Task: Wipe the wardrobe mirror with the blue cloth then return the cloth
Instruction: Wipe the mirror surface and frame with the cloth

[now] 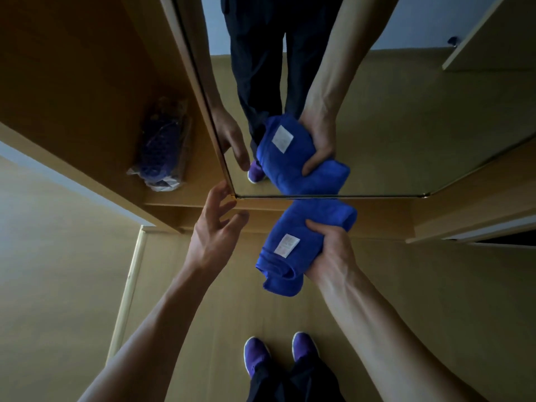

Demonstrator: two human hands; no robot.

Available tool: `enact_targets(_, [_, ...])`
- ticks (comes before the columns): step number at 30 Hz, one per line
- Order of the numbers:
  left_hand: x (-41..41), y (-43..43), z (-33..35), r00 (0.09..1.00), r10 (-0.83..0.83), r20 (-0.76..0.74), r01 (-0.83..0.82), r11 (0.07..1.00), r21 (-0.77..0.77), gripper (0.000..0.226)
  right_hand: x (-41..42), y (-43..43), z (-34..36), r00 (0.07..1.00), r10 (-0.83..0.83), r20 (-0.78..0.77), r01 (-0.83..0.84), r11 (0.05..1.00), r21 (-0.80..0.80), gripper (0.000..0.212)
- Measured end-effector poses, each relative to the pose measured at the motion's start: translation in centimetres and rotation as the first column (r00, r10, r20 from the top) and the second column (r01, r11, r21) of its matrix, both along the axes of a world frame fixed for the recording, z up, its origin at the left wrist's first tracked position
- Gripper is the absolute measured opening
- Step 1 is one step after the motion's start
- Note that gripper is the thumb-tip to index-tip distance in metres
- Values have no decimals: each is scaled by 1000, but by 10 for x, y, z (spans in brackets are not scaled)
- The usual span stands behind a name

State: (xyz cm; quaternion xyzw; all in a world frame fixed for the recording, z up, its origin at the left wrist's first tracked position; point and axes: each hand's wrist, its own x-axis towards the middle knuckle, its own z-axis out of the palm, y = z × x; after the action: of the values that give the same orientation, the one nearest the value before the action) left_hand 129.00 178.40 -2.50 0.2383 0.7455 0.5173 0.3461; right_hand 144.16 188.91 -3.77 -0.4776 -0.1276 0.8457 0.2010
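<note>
The wardrobe mirror (406, 126) fills the upper right on a door whose bottom edge runs across the middle of the view. My right hand (330, 250) is shut on the folded blue cloth (290, 250), which has a white label. The cloth's upper end touches the bottom edge of the mirror. My left hand (216, 227) is open with fingers spread, its fingertips at the door's lower left corner. The glass reflects both hands, the cloth and my legs.
Left of the mirror door is an open wooden wardrobe compartment (87, 82) with a plastic-wrapped purple item (162, 149) on its floor. My purple shoes (278, 352) stand on the light wooden floor. Another pale door (493, 39) shows at the top right.
</note>
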Motion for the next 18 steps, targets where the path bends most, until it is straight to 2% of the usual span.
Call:
enact_targets(2, [0,0,-2,1000,15,2,-15,1000,-4,68,-8,-7,2,999,-38,27,38,999,1,39])
enact_targets(4, [0,1,-2,999,34,10,-34,999,-5,69,-21,-16,6,997,-55,59,57,998,-20,45])
enact_targets(7, [3,1,-1,999,46,10,-46,999,-9,67,-43,-32,9,993,-71,91,77,995,-62,43])
enact_targets(11, [6,0,1,1000,1,-3,-1,1000,-4,67,-60,-42,8,989,-56,136,61,998,-28,39])
enact_targets(18, [13,1,4,1000,28,10,-27,1000,-13,67,-35,-21,8,982,-62,178,64,998,-6,41])
